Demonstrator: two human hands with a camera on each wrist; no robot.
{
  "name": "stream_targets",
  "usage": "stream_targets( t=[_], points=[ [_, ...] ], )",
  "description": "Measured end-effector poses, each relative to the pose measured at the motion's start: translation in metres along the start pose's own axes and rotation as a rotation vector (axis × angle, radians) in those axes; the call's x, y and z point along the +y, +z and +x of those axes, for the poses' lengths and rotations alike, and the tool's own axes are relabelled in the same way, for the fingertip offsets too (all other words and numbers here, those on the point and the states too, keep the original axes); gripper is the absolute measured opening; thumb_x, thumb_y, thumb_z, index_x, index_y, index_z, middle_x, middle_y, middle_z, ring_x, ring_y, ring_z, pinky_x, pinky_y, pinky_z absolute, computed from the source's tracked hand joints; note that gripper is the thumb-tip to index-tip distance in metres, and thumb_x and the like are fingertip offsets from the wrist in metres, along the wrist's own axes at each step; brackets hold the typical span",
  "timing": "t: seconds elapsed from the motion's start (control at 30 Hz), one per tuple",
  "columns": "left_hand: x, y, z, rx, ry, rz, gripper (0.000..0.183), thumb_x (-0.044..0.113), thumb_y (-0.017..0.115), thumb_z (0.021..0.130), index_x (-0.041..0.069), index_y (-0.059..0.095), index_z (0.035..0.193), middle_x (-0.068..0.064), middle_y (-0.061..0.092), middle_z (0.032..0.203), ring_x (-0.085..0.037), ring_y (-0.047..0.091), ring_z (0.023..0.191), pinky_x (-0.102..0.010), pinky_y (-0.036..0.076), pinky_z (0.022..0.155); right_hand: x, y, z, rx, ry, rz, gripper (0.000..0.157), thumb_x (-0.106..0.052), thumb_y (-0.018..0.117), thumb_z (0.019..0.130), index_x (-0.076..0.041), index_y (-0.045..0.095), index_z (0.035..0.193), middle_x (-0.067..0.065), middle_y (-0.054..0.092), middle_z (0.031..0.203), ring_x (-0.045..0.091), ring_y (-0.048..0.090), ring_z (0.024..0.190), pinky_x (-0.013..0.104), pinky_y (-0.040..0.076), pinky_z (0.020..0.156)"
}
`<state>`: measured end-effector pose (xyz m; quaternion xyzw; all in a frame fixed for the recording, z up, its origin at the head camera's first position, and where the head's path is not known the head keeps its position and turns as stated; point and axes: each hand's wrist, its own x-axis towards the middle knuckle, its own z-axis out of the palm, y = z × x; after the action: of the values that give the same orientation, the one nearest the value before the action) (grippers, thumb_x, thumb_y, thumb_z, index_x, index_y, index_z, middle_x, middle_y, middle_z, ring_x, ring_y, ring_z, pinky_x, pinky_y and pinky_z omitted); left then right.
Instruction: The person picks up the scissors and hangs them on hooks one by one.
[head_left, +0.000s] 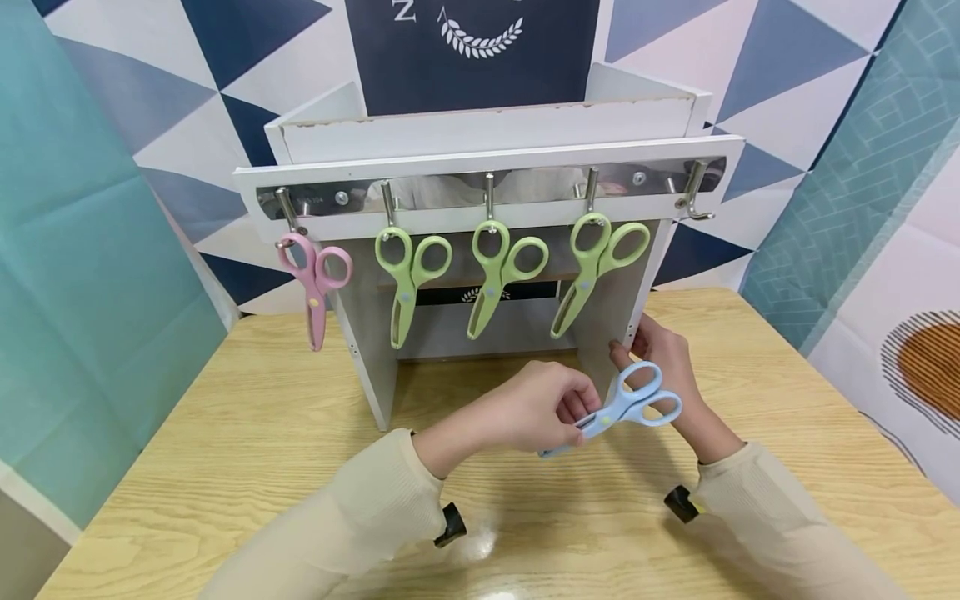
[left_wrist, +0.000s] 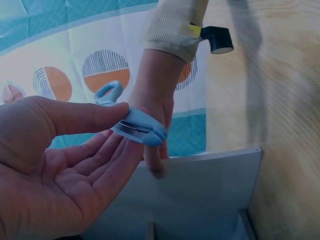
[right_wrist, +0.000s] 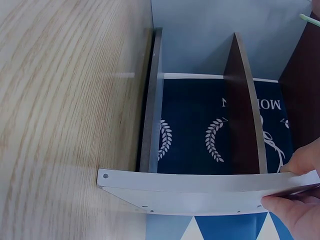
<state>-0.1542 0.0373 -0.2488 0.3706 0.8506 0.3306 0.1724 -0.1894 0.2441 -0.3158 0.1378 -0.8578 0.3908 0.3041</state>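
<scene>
My left hand [head_left: 525,408] pinches a pair of light blue scissors [head_left: 618,407] by the blade end, between thumb and fingers. The handle loops point up and right, overlapping my right hand [head_left: 663,367] in the head view. In the left wrist view the blades of the blue scissors [left_wrist: 140,127] lie under the thumb. My right hand grips the front edge of the white shelf's right side panel [right_wrist: 200,182], with thumb and fingers on opposite faces. Pink scissors [head_left: 316,283] and three green scissors [head_left: 407,287] hang by their loops from hooks on the rack.
A metal strip [head_left: 450,190] with several hooks runs across the white shelf's top board [head_left: 480,157]. The rightmost hook [head_left: 696,187] sits above my right hand. The shelf stands on a wooden table [head_left: 247,467], with a patterned cloth [head_left: 285,67] behind.
</scene>
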Motion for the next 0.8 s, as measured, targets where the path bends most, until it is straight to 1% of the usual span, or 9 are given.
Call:
stream_targets(
  t=[0.1, 0.2, 0.37, 0.43, 0.53, 0.6, 0.7, 0.77, 0.8],
  points=[
    [0.003, -0.002, 0.003, -0.001, 0.022, 0.022, 0.016, -0.001, 0.074, 0.079, 0.003, 0.066, 0.093, -0.007, 0.071, 0.083, -0.002, 0.059, 0.067, -0.01, 0.048, 0.065, 0.0, 0.0, 0.0, -0.003, 0.0, -0.007, 0.015, 0.002, 0.062, 0.081, 0.007, 0.063, 0.095, 0.023, 0.071, 0.079, -0.018, 0.053, 0.072, -0.003, 0.041, 0.069],
    [0.006, -0.004, 0.006, 0.005, 0.037, 0.058, 0.016, -0.001, 0.073, 0.079, 0.004, 0.067, 0.092, -0.005, 0.071, 0.083, -0.002, 0.06, 0.067, -0.008, 0.048, 0.066, -0.005, 0.0, 0.0, -0.009, 0.014, 0.042, 0.018, 0.005, 0.06, 0.082, 0.009, 0.062, 0.099, 0.028, 0.07, 0.085, -0.017, 0.056, 0.075, -0.004, 0.042, 0.071],
    [0.013, -0.008, 0.012, 0.026, 0.061, 0.108, 0.016, 0.001, 0.073, 0.08, 0.006, 0.067, 0.094, -0.001, 0.071, 0.082, 0.0, 0.061, 0.069, -0.007, 0.048, 0.067, -0.02, -0.003, 0.0, 0.015, -0.002, 0.084, 0.021, 0.01, 0.056, 0.08, 0.014, 0.06, 0.1, 0.03, 0.068, 0.082, -0.018, 0.055, 0.079, -0.004, 0.043, 0.071],
    [0.016, -0.009, 0.015, 0.035, 0.072, 0.121, 0.016, 0.001, 0.072, 0.08, 0.007, 0.067, 0.095, 0.0, 0.071, 0.083, 0.0, 0.061, 0.07, -0.006, 0.048, 0.067, -0.025, -0.004, 0.001, 0.0, 0.015, 0.082, 0.02, 0.01, 0.055, 0.08, 0.015, 0.059, 0.099, 0.031, 0.067, 0.083, -0.02, 0.052, 0.079, -0.004, 0.043, 0.07],
    [0.02, -0.011, 0.019, 0.043, 0.088, 0.142, 0.016, 0.001, 0.072, 0.081, 0.008, 0.068, 0.095, 0.0, 0.071, 0.083, 0.0, 0.06, 0.07, -0.006, 0.047, 0.067, -0.028, -0.006, 0.002, -0.053, 0.073, 0.098, 0.021, 0.01, 0.056, 0.079, 0.015, 0.057, 0.099, 0.033, 0.066, 0.087, -0.021, 0.049, 0.078, -0.003, 0.042, 0.071],
    [0.024, -0.012, 0.02, 0.048, 0.094, 0.159, 0.016, 0.001, 0.071, 0.081, 0.009, 0.067, 0.095, 0.002, 0.071, 0.082, 0.0, 0.06, 0.071, -0.006, 0.047, 0.067, -0.026, -0.007, 0.003, -0.082, 0.106, 0.134, 0.024, 0.012, 0.059, 0.076, 0.016, 0.055, 0.099, 0.034, 0.065, 0.09, -0.02, 0.049, 0.078, -0.002, 0.042, 0.071],
    [0.028, -0.012, 0.022, 0.058, 0.107, 0.171, 0.017, 0.001, 0.069, 0.082, 0.009, 0.067, 0.096, 0.003, 0.071, 0.082, 0.0, 0.06, 0.072, -0.006, 0.046, 0.067, -0.018, -0.006, 0.004, -0.096, 0.122, 0.187, 0.032, 0.013, 0.065, 0.069, 0.016, 0.054, 0.099, 0.03, 0.064, 0.087, -0.016, 0.052, 0.076, 0.0, 0.044, 0.071],
    [0.03, -0.012, 0.022, 0.07, 0.118, 0.185, 0.017, 0.001, 0.068, 0.083, 0.009, 0.068, 0.097, 0.004, 0.071, 0.083, 0.0, 0.06, 0.073, -0.006, 0.045, 0.067, -0.01, -0.005, 0.004, -0.09, 0.11, 0.18, 0.034, 0.011, 0.068, 0.067, 0.015, 0.055, 0.098, 0.027, 0.064, 0.086, -0.014, 0.052, 0.074, 0.002, 0.045, 0.069],
    [0.031, -0.013, 0.022, 0.075, 0.124, 0.19, 0.017, 0.0, 0.068, 0.083, 0.009, 0.068, 0.097, 0.004, 0.071, 0.083, 0.0, 0.06, 0.074, -0.006, 0.045, 0.067, -0.006, -0.004, 0.004, -0.084, 0.097, 0.149, 0.034, 0.01, 0.068, 0.067, 0.014, 0.056, 0.098, 0.025, 0.065, 0.084, -0.014, 0.051, 0.072, 0.002, 0.044, 0.067]
  ],
)
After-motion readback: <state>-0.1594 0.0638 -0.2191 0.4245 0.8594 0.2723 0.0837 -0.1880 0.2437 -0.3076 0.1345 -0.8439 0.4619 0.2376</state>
